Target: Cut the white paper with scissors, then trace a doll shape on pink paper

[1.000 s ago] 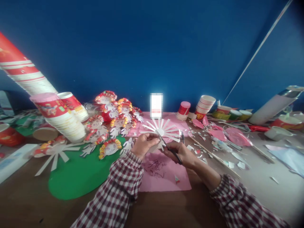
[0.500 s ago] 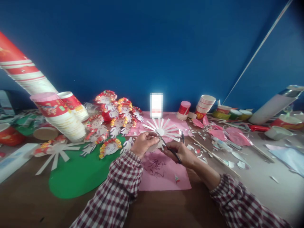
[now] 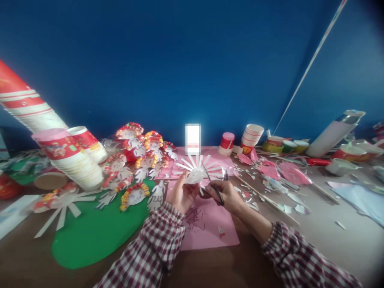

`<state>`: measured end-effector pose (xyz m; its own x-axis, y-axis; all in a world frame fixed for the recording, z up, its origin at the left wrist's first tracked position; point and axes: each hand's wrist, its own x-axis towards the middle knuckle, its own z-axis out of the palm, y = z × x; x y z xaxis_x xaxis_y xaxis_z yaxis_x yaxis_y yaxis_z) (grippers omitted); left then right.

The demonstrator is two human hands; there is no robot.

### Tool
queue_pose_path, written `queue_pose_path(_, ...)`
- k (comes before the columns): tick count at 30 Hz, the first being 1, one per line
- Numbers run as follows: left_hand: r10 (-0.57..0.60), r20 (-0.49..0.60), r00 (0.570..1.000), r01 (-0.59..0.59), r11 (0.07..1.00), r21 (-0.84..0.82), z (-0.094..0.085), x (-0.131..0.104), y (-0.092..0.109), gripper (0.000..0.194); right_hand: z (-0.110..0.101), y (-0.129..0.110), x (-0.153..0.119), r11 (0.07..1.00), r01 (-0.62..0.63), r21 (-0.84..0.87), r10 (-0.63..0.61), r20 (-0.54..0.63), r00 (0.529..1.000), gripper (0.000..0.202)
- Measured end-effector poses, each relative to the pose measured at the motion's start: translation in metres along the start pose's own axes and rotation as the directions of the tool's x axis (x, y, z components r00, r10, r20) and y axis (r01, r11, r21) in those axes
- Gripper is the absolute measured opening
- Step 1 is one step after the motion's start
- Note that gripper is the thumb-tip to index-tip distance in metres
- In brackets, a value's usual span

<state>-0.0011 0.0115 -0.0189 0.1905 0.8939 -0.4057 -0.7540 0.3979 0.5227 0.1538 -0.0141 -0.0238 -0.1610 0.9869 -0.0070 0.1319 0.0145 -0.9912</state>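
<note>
My left hand (image 3: 185, 193) pinches a small whitish paper piece (image 3: 194, 176) between thumb and fingers, above a pink sheet (image 3: 220, 236) with dark marks. My right hand (image 3: 228, 196) is closed on dark-handled scissors (image 3: 218, 193), whose blades point up and away, just right of the paper piece. Behind both hands lies a cup cut into white strips (image 3: 213, 165), fanned out like rays; its centre is partly hidden by the held paper. Whether the blades touch the paper cannot be made out.
Stacked paper cups (image 3: 75, 160) lean at the left, near decorated paper figures (image 3: 136, 196) and a green sheet (image 3: 90, 240). Right of my hands are a thin wooden stick (image 3: 267, 199), paper scraps, pink pieces (image 3: 292, 173) and a tilted white bottle (image 3: 333, 134).
My left hand has turned, palm more upward, and tilted the paper piece up. The scissors have moved slightly left. The whole view has shifted a little.
</note>
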Motion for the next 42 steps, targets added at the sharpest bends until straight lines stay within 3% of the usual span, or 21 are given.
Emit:
queue_pose_path(7, -0.016, 0.023, 1.0, 0.015, 0.999, 0.038, -0.005, 0.004, -0.014, 0.014, 0.002, 0.014, 0.002, 0.999, 0.046, 0.004, -0.046, 0.009, 0.999, 0.022)
queue_pose_path(13, 0.044, 0.079, 0.996, -0.051, 0.995, 0.091, -0.011, 0.01, -0.016, 0.011, 0.005, 0.017, 0.0, 0.999, 0.039, -0.018, -0.039, 0.002, 0.999, 0.019)
queue_pose_path(21, 0.091, -0.025, 0.996, -0.086, 0.983, 0.165, -0.004, 0.004, -0.016, 0.009, 0.007, 0.021, 0.001, 0.992, 0.048, -0.115, -0.05, -0.016, 0.999, 0.019)
queue_pose_path(25, 0.138, 0.0, 0.99, -0.136, 0.976, 0.171, -0.003, 0.003, -0.014, 0.008, 0.01, 0.018, 0.0, 0.986, 0.05, -0.16, -0.055, -0.028, 0.998, 0.022)
queue_pose_path(33, 0.217, -0.034, 0.976, -0.212, 0.97, 0.116, -0.005, 0.007, -0.007, 0.015, 0.008, 0.02, -0.002, 0.998, 0.007, -0.063, -0.008, -0.022, 1.0, 0.026)
queue_pose_path(42, 0.291, -0.04, 0.956, -0.28, 0.944, 0.171, -0.005, 0.008, -0.004, 0.019, 0.008, 0.016, -0.005, 0.995, 0.061, -0.08, -0.058, 0.037, 0.998, 0.027)
